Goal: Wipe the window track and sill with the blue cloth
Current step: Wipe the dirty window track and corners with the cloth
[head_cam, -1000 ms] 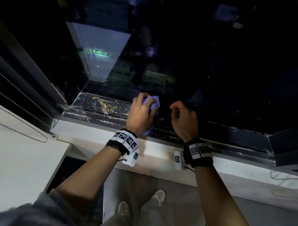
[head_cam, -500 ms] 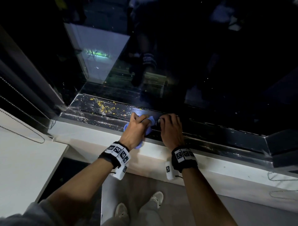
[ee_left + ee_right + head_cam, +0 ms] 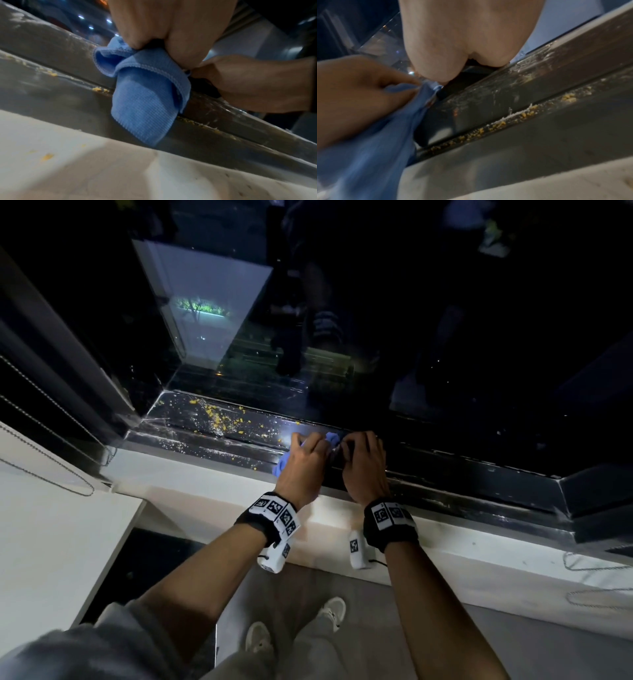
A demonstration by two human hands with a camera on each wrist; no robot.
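My left hand [image 3: 303, 465] clenches the blue cloth [image 3: 145, 94] on the crumb-strewn window track [image 3: 205, 436]; only my wrist views show my right hand [image 3: 364, 467] pinching its edge.

Both hands have come down from the glass onto the window track [image 3: 445, 470]; a second ago the left hand [image 3: 303, 463] held the blue cloth [image 3: 145, 97] raised and bunched, and now grips it with its loose end draped over the rail; the right hand [image 3: 364, 463], earlier apart and lifted, now sits just beside the left, fingertips seemingly at the cloth's edge.
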